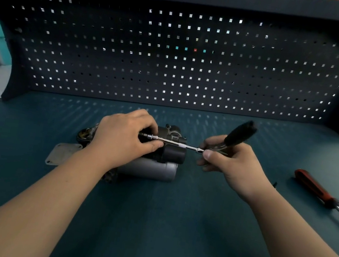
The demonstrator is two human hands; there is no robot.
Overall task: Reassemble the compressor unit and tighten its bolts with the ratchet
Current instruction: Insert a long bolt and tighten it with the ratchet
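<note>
- Left hand (125,137) is curled over the compressor (172,154), thumb and fingers pinching the far tip of the extension (175,143).
- Right hand (232,160) grips the ratchet (239,134) by its head, handle sticking up.
- Compressor lies mid-bench (148,225), with a loose plate (61,153) just left of it.
- Pretty sure I'm seating the socket on a bolt, though the bolt's hidden. It needs to sit square before I swing.
- Screwdriver (314,189) is off to the right.

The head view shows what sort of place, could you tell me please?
Probably a workshop bench: a perforated pegboard backs the teal worktop, and a red-handled screwdriver lies right of the compressor unit.
</note>
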